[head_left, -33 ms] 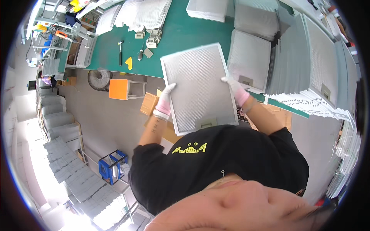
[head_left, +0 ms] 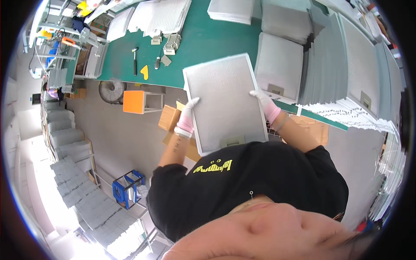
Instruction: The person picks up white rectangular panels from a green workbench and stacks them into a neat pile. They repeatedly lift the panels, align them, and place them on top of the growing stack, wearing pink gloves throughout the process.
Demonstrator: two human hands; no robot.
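Held in front of my body is a rectangular silver mesh filter panel (head_left: 225,102) with a thin metal frame. A small grey-green latch plate (head_left: 232,141) sits at its edge near my shirt. My left hand (head_left: 187,113), in a white and pink glove, is closed on the panel's left edge, thumb over the mesh. On the right edge my right hand (head_left: 265,106), gloved likewise, grips it with the thumb on top; the other fingers of both hands are hidden beneath. The panel's far edge overlaps the green table (head_left: 208,47) from above.
On the table lie a hammer (head_left: 134,63), a screwdriver (head_left: 157,63), a yellow heart-shaped piece (head_left: 144,72) and a row of latch plates (head_left: 172,44). Stacked mesh panels (head_left: 279,60) stand at the right. An orange-topped stool (head_left: 134,102) and cardboard box (head_left: 169,118) are at the left.
The panel and both my hands have come slightly nearer to my body. My grip is the same.
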